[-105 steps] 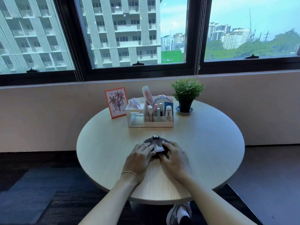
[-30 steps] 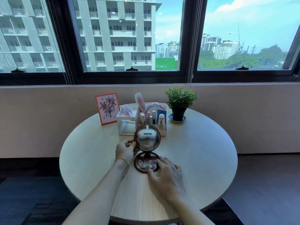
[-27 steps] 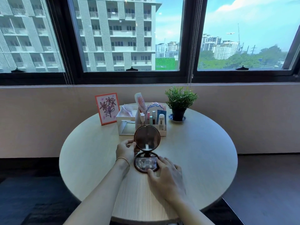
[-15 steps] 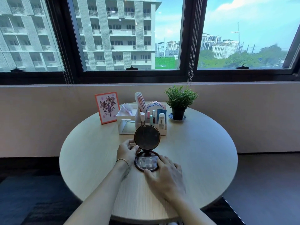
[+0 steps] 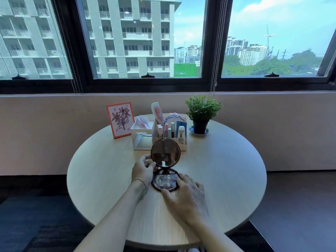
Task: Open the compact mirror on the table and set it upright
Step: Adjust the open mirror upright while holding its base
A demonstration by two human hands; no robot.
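Observation:
The round dark compact mirror [image 5: 165, 154] stands open on the light wooden round table [image 5: 227, 171]. Its lid is upright and faces me; its base lies flat just in front of the lid. My left hand [image 5: 143, 169] grips the left rim of the lid near the hinge with its fingertips. My right hand [image 5: 185, 195] rests palm down on the table, fingers pressing on the front right edge of the base.
Behind the mirror stands a white organizer [image 5: 160, 137] with a comb, tubes and tissues. A framed flower drawing [image 5: 119, 119] stands at the back left, a small potted plant [image 5: 201, 113] at the back right. A low wall and windows lie beyond the table.
The compact went from closed under both hands to open. Over the last second the lid has stayed upright, tilting slightly; both hands keep their hold.

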